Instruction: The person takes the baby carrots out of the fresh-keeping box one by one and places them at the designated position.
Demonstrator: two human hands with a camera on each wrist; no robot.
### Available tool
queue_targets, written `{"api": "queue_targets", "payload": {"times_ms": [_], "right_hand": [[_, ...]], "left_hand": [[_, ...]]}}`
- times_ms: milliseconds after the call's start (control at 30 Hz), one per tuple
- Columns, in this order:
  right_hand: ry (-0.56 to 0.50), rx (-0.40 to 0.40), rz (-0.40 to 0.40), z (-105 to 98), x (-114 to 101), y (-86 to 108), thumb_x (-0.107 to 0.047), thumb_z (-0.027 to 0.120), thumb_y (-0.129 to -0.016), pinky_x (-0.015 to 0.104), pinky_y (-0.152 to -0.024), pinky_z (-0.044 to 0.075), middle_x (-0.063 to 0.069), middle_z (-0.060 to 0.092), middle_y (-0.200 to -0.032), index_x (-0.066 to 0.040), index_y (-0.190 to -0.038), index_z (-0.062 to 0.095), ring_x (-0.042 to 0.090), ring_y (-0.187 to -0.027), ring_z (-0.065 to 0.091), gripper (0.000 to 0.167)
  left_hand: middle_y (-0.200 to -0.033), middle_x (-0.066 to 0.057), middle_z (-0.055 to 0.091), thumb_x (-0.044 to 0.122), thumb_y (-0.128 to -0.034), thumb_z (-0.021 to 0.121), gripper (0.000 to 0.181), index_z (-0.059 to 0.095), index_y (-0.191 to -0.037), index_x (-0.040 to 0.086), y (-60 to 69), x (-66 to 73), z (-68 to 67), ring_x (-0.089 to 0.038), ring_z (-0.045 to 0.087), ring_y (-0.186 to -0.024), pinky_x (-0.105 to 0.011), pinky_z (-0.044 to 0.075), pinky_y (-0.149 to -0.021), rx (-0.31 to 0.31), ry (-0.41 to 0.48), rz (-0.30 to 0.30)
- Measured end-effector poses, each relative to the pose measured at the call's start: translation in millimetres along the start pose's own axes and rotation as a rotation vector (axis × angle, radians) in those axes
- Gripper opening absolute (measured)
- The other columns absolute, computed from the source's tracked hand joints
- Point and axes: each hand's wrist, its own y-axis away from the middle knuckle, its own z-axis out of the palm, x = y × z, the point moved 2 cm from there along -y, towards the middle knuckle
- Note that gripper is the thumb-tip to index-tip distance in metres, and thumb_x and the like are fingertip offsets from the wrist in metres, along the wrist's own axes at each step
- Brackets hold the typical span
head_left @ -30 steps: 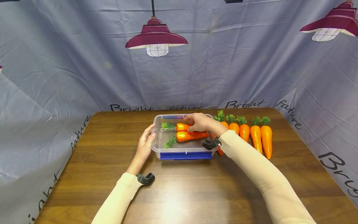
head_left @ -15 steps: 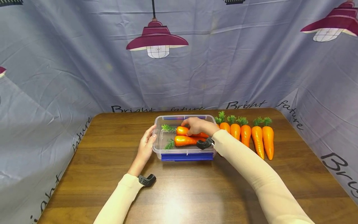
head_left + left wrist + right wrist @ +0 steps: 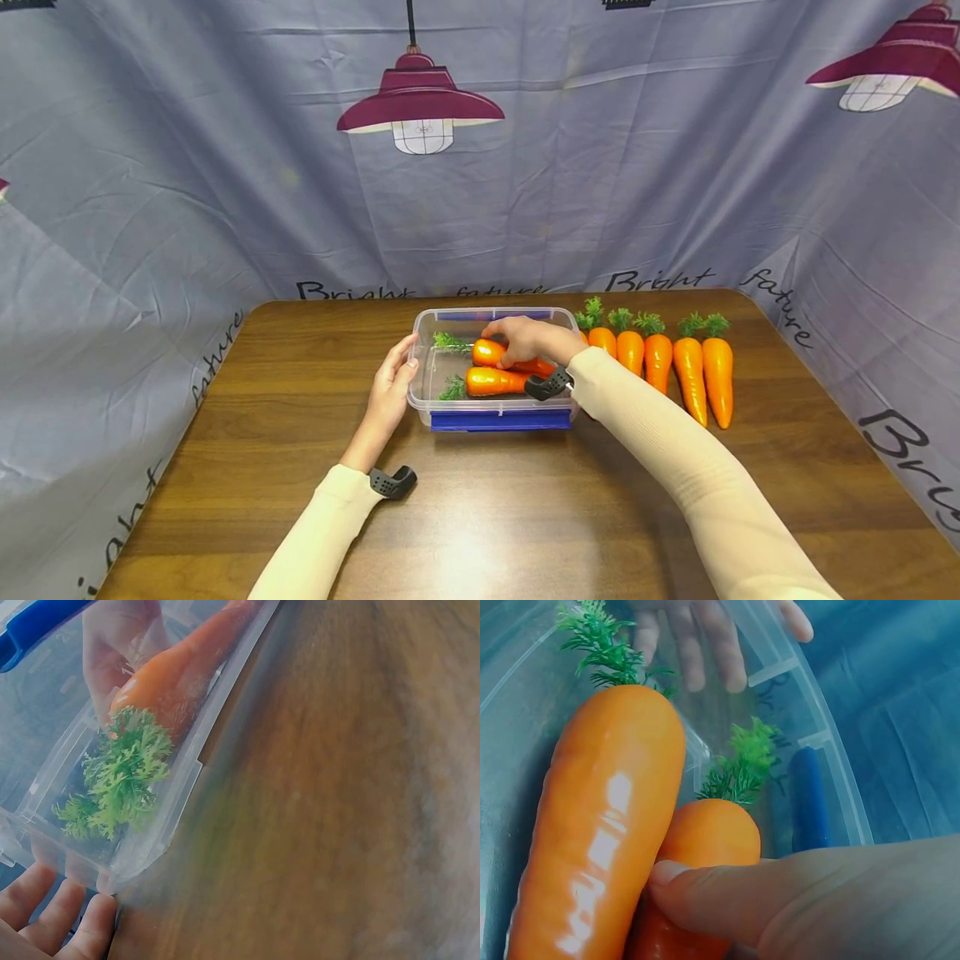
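Observation:
A clear plastic container [image 3: 498,405] with blue clips stands on the wooden table. Two orange toy carrots with green leafy tops lie side by side in it, tops to the left. My right hand [image 3: 528,337] reaches in and grips the far carrot [image 3: 716,831], its thumb between the two. The near carrot [image 3: 604,817] lies along the container's near wall, as the left wrist view also shows. At the container's left end my left hand [image 3: 390,379] rests its extended fingers [image 3: 94,922] against the outside wall. The right forearm hides part of the carrots' tips.
Right of the container lies a row of several more carrots [image 3: 688,375], tops toward the back, partly behind the right sleeve. A grey curtain [image 3: 525,208] with printed lamps hangs behind the table [image 3: 300,400].
My right hand has come nearer and slightly left with the far carrot. The near carrot has shifted toward the near wall and left. The left hand stays at the container's left end.

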Motion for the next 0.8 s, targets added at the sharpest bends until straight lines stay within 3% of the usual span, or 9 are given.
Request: {"api": "queue_targets", "payload": {"times_ms": [100,200,300,433,533,667,800], "right_hand": [[-0.010,-0.029,-0.007,-0.8,-1.1,2.7,-0.016,0.071,-0.092,0.047,-0.114,0.044,0.016,0.054,-0.148,-0.012,-0.151,0.047,0.032,-0.132,0.052,0.064],[-0.015,-0.041,-0.018,-2.2,-3.6,5.0,-0.014,0.068,-0.095,0.048,-0.115,0.042,0.015,0.053,-0.148,-0.012,-0.152,0.045,0.033,-0.132,0.051,0.062],[-0.016,-0.021,-0.043,-4.8,-8.3,7.2,-0.014,0.066,-0.096,0.048,-0.116,0.041,0.016,0.054,-0.147,-0.011,-0.153,0.043,0.033,-0.132,0.051,0.061],[-0.037,0.007,-0.077,-9.3,-12.2,13.3,-0.013,0.063,-0.098,0.048,-0.114,0.042,0.017,0.053,-0.147,-0.010,-0.155,0.039,0.033,-0.130,0.052,0.061],[-0.112,0.024,-0.096,-12.9,-11.4,19.2,-0.012,0.061,-0.100,0.048,-0.111,0.044,0.019,0.052,-0.146,-0.008,-0.155,0.036,0.033,-0.127,0.053,0.061],[-0.278,0.044,-0.104,-19.2,-5.9,27.9,-0.010,0.059,-0.101,0.047,-0.106,0.049,0.022,0.052,-0.145,-0.007,-0.155,0.034,0.036,-0.128,0.055,0.060],[-0.436,0.045,-0.096,-25.8,2.0,38.7,-0.011,0.056,-0.103,0.040,-0.090,0.056,0.024,0.051,-0.145,-0.009,-0.156,0.031,0.034,-0.120,0.060,0.059]], "left_hand": [[-0.160,-0.022,0.040,0.005,-0.1040,0.043,0.047,0.042,-0.151,-0.002,-0.3,0.5,0.8,-0.039,0.038,-0.147,-0.021,0.038,-0.112,-0.003,-0.008,-0.007],[-0.161,-0.021,0.038,0.005,-0.1043,0.043,0.047,0.042,-0.151,-0.001,-0.2,0.6,0.9,-0.039,0.036,-0.149,-0.041,0.036,-0.120,-0.011,-0.020,-0.014],[-0.161,-0.022,0.039,0.004,-0.1041,0.043,0.047,0.042,-0.151,-0.002,0.4,0.9,-0.1,-0.040,0.037,-0.148,-0.051,0.033,-0.121,-0.003,-0.027,-0.014],[-0.159,-0.022,0.041,0.004,-0.1039,0.043,0.047,0.043,-0.151,-0.002,0.5,1.3,-0.9,-0.040,0.041,-0.145,-0.033,0.039,-0.116,0.008,-0.041,-0.014],[-0.159,-0.022,0.041,0.004,-0.1039,0.043,0.047,0.043,-0.151,-0.002,0.9,1.5,-1.0,-0.040,0.041,-0.145,-0.018,0.038,-0.109,0.006,-0.042,-0.014],[-0.160,-0.021,0.040,0.005,-0.1040,0.043,0.048,0.043,-0.151,-0.001,1.4,1.7,-0.7,-0.040,0.039,-0.146,-0.016,0.037,-0.107,0.000,-0.038,-0.018],[-0.160,-0.022,0.039,0.005,-0.1040,0.043,0.048,0.043,-0.151,-0.001,0.8,2.4,-0.3,-0.041,0.040,-0.145,-0.015,0.038,-0.106,0.000,-0.043,-0.014]]}}
